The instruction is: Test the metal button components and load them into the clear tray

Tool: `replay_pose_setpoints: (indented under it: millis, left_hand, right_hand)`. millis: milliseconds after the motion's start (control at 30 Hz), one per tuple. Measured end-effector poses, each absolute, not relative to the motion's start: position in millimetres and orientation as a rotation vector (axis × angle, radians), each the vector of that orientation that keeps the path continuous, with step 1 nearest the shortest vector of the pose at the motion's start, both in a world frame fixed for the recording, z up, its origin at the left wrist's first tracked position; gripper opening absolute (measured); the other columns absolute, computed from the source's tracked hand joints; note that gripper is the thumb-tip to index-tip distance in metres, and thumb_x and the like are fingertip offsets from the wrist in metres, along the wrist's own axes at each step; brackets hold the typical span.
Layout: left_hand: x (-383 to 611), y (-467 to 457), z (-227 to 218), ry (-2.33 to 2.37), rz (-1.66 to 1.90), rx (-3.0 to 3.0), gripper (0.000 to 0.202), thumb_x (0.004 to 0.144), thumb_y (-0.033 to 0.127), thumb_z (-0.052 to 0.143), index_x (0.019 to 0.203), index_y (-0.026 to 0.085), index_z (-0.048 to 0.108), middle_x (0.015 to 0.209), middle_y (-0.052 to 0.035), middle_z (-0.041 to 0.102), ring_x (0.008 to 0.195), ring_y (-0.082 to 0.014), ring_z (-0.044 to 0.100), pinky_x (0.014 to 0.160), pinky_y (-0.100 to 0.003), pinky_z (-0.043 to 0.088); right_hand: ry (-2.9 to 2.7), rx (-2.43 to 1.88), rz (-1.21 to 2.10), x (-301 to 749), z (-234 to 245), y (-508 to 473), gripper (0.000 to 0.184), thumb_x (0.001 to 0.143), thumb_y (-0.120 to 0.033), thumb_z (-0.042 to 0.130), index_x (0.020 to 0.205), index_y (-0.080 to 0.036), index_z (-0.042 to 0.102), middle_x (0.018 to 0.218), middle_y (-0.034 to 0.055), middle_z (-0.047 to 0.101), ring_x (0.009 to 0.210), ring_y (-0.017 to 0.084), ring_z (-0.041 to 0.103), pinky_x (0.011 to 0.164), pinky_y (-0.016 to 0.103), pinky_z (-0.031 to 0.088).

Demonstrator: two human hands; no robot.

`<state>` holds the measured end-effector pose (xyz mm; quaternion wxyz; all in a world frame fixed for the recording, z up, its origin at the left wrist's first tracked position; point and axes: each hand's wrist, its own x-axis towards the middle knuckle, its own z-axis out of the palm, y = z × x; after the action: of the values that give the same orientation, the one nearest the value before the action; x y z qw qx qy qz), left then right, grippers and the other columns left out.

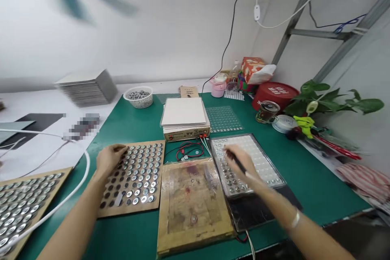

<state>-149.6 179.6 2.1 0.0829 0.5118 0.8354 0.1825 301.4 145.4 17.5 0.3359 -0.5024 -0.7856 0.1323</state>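
My left hand rests at the top left corner of a cardboard board set with rows of round metal discs. I cannot tell whether its fingers hold a disc. My right hand grips a black pen, its tip over a clear plastic tray of white cells, with metal buttons in the lower rows. Between the hands lies a stained cardboard-covered board. A second disc board sits at the far left, beyond a white cable.
Everything stands on a green work mat. Behind are a stack of white boards on a gold electrical box with red wires, and a white basket of metal parts. A plant and a red round box stand at right.
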Motion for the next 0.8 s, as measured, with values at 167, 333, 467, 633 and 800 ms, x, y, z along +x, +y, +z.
replay_pose_setpoints:
  millis: [167,333,467,633,800]
  left_hand:
    - [-127.7,173.2,26.0,2.434,0.610,1.499,0.022,0.073,0.035,0.053,0.076,0.016,0.063,0.076,-0.0118,0.069,0.074,-0.0298,0.063,0.059,-0.035,0.046]
    - [-31.3,94.5,14.4,1.926,0.596,1.745,0.010,0.075,0.030,0.058,0.074,0.022,0.063,0.076,-0.0012,0.069,0.072,-0.0192,0.063,0.066,-0.027,0.051]
    - [37.6,28.9,-15.0,1.515,0.629,2.001,0.012,0.082,0.020,0.057,0.070,0.020,0.060,0.072,-0.0016,0.064,0.069,-0.0176,0.059,0.061,-0.026,0.048]
    - [55.8,9.0,-32.2,1.562,0.793,2.121,0.017,0.089,0.028,0.056,0.076,0.020,0.060,0.074,-0.0037,0.058,0.071,-0.0181,0.054,0.060,-0.027,0.045]
    - [52.0,13.2,-32.6,1.528,0.769,2.148,0.017,0.092,0.031,0.052,0.086,0.021,0.066,0.076,-0.0041,0.057,0.074,-0.0181,0.053,0.060,-0.027,0.045]
  right_hand:
    - [-1.996,-1.417,0.235,331.3,14.6,222.2,0.018,0.079,-0.016,0.045,0.089,-0.016,0.059,0.087,0.0099,0.066,0.080,0.024,0.060,0.075,0.033,0.046]
    - [-2.048,-1.411,0.260,326.5,15.0,227.6,0.013,0.080,-0.019,0.049,0.077,-0.018,0.062,0.077,0.0081,0.067,0.077,0.024,0.060,0.075,0.033,0.045]
    - [-1.969,-1.410,0.267,309.3,31.8,191.5,0.020,0.090,-0.025,0.046,0.098,-0.018,0.062,0.095,0.0097,0.069,0.089,0.024,0.062,0.081,0.034,0.046]
    - [-1.998,-1.212,0.925,257.7,22.0,84.3,0.012,0.085,-0.023,0.053,0.084,-0.023,0.065,0.075,-0.0003,0.069,0.066,0.015,0.065,0.061,0.022,0.048]
    - [-1.965,-1.301,1.147,231.4,-9.0,31.7,0.017,0.079,-0.023,0.050,0.071,-0.019,0.065,0.058,-0.0005,0.063,0.053,0.014,0.060,0.049,0.021,0.041]
